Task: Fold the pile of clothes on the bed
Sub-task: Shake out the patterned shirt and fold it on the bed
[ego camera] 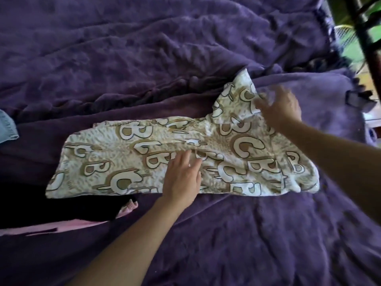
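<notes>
The patterned garment (144,153) lies on the bed (247,234), long axis left-right. The left hand (182,178) presses its middle, fingers straight. The right hand (282,110) meets its raised right end; motion blur hides any grip.

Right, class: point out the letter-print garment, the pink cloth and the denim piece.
letter-print garment (115,159): head view, its flat left half.
pink cloth (82,223): head view, its strip lower left.
denim piece (7,129): head view, its stitched hem.
</notes>
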Tool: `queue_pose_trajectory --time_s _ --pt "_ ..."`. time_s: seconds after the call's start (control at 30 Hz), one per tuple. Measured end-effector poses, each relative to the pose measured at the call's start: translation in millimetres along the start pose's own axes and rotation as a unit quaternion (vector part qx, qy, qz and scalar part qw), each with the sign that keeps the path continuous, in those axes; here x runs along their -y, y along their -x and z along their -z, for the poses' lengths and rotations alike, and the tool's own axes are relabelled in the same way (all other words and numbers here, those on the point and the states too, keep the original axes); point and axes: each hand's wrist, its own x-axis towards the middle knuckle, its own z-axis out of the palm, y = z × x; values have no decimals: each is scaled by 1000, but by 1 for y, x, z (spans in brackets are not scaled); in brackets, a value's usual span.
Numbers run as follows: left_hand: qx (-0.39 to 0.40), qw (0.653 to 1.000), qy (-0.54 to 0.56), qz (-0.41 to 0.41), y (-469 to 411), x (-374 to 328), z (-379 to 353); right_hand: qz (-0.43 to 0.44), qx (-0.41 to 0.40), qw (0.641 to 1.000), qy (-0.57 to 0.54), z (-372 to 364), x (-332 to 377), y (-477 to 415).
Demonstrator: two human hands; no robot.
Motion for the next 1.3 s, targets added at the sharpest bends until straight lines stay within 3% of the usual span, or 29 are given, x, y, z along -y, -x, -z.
queue_pose_trajectory --time_s 0.07,0.13,0.23,0.3,0.37,0.43,0.53,0.6,0.7,0.77,0.87,0.93,1.0,1.1,1.13,1.2,1.3 --pt "40 999 -13 8 -6 -6 -17 -48 36 996 -67 3 -1 -32" --pt "74 997 -28 16 -5 -5 -28 -97 124 968 -196 -4 3 -55" --pt "102 994 -26 22 0 0 -30 -87 273 948 -137 -11 6 -76" --pt "112 993 -15 31 -2 2 -25 -90 324 938 -88 -4 10 -84" --pt "122 992 1 46 -10 -2 -18 -104 363 914 -150 17 10 -84" --pt "132 988 16 83 -21 -8 -9 -54 339 916 -207 36 9 -75" --pt "113 972 87 185 -41 -16 2 142 265 946 -123 46 4 -38" --pt "68 962 137 227 -52 -21 11 220 246 943 -32 36 -11 -14" --pt "-28 956 175 234 -73 -28 26 283 148 946 -48 26 -35 7" --pt "-93 958 158 221 -90 -30 36 376 75 923 -40 26 -45 20" --pt "-143 964 115 190 -105 -39 44 456 115 881 45 18 -77 51" --pt "-157 974 87 138 -103 -52 42 421 174 885 91 16 -102 70" --pt "-146 987 43 59 -95 -69 33 356 169 918 35 18 -123 79" --pt "-101 991 -27 -82 -76 -88 10 142 44 987 -67 23 -141 76" --pt "-73 989 -46 -120 -65 -91 0 43 42 995 -82 25 -146 73" --pt "32 988 -75 -131 -39 -96 -18 -127 137 974 -125 27 -151 67" --pt "179 982 -52 -40 -14 -89 -36 -189 266 923 -206 31 -143 63"
